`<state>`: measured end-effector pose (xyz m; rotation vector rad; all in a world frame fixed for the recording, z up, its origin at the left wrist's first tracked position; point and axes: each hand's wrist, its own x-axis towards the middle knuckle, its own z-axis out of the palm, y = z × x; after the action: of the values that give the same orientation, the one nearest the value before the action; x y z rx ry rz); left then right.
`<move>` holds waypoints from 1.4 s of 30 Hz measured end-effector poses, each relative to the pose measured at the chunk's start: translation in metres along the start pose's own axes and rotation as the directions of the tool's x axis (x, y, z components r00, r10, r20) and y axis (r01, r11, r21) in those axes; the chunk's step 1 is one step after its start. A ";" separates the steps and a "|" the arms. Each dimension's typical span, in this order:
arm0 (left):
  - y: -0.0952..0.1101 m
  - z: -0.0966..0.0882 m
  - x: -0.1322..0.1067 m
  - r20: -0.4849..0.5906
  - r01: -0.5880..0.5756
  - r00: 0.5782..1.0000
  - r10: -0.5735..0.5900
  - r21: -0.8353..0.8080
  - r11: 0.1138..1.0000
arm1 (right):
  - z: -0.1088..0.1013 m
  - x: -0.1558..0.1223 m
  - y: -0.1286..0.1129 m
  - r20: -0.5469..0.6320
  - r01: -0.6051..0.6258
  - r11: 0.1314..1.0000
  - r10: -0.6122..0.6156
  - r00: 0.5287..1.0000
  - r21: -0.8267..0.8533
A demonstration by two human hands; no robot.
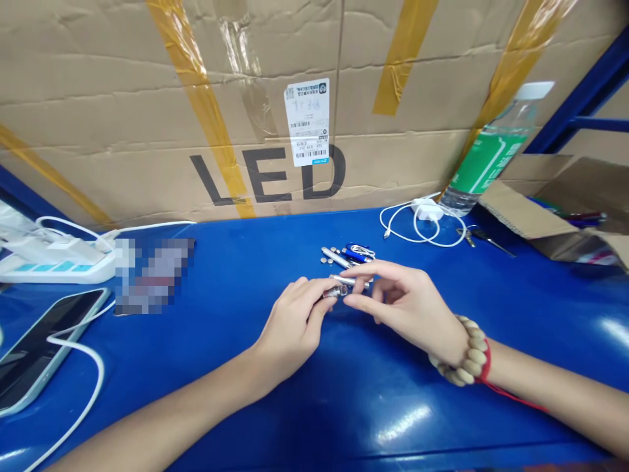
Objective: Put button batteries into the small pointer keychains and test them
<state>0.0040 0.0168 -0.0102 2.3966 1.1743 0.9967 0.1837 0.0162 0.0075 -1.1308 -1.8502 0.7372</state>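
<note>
My left hand (293, 316) is closed, its thumb and forefinger pinching a short silver metal tube (335, 292) whose open end faces right. Close beside it, my right hand (410, 298) has bent fingers around a slim silver penlight-like tube (344, 280); its thumb stands apart from the forefinger. Part of that tube is hidden by the fingers. Just behind the hands lie another silver pen-like tube (336, 257), a few small button cells (324, 260) and a blue pen-like piece (357, 256) with a white looped cord (362, 250).
On the left of the blue table (236, 262) are a phone (49, 347), a white cable (101, 367) and a power strip (63, 265). A bottle (491, 157), charger (427, 208), keys (466, 236), scissors (491, 241) and an open carton (531, 219) stand right. A large cardboard box (236, 85) backs the table.
</note>
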 end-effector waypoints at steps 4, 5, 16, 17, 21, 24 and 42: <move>0.001 0.000 0.000 0.013 -0.044 0.999 0.044 -0.005 0.999 | -0.002 0.000 0.001 -0.009 0.094 0.995 -0.094 0.996 -0.036; 0.001 0.000 0.000 0.011 -0.054 0.998 0.054 -0.012 0.998 | -0.003 0.000 0.002 -0.016 0.103 0.994 -0.103 0.995 -0.037; 0.002 -0.001 -0.002 0.097 0.011 0.995 -0.005 -0.066 0.998 | -0.009 0.002 0.001 0.003 0.217 0.970 -0.218 0.976 -0.105; 0.002 -0.001 -0.002 0.116 0.020 0.993 -0.012 -0.068 0.997 | -0.009 0.003 0.002 0.015 0.233 0.966 -0.233 0.972 -0.110; 0.004 -0.003 -0.003 0.183 0.040 0.983 -0.028 -0.065 0.997 | -0.010 0.004 0.004 0.078 0.250 0.964 -0.244 0.967 -0.090; 0.005 -0.004 -0.004 0.212 0.038 0.977 -0.021 -0.073 0.997 | -0.010 0.004 0.006 0.108 0.216 0.975 -0.209 0.972 -0.057; 0.004 -0.006 -0.005 0.171 0.036 0.985 -0.016 -0.116 0.993 | -0.006 0.004 0.009 0.118 0.254 0.966 -0.247 0.962 -0.050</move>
<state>0.0003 0.0100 -0.0062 2.3155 1.0529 0.8112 0.1919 0.0239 0.0044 -0.8875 -2.0778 0.6078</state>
